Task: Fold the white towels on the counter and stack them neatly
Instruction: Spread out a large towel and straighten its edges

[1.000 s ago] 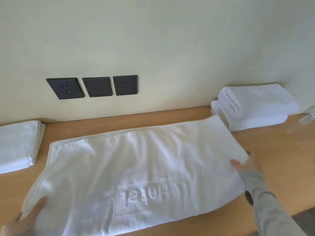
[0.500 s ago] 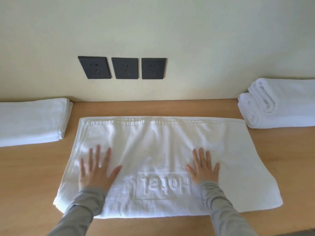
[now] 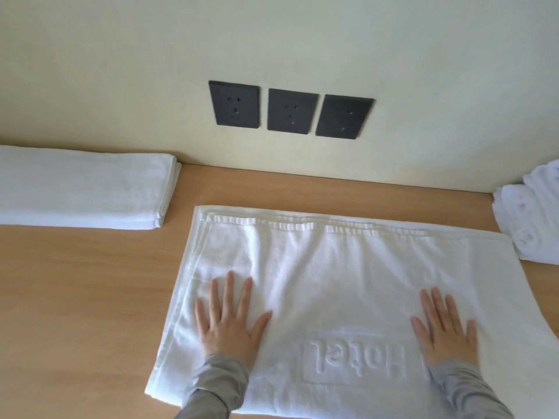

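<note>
The white "Hotel" towel (image 3: 348,267) is laid flat, folded, on the wooden counter (image 3: 90,297); it is pressed by the left hand (image 3: 227,325) and right hand (image 3: 444,331), fingers spread, the right slightly blurred.

- The spread towel (image 3: 348,267) lies mid-counter (image 3: 75,297), near the front edge.
- Left hand (image 3: 228,325) and right hand (image 3: 443,331) lie flat on it, well apart.
- A folded stack (image 3: 81,189) sits behind-left.
- Far right, seemingly rolled towels (image 3: 532,219) just beside its corner.
- Three sockets (image 3: 292,110) on the wall behind.
</note>
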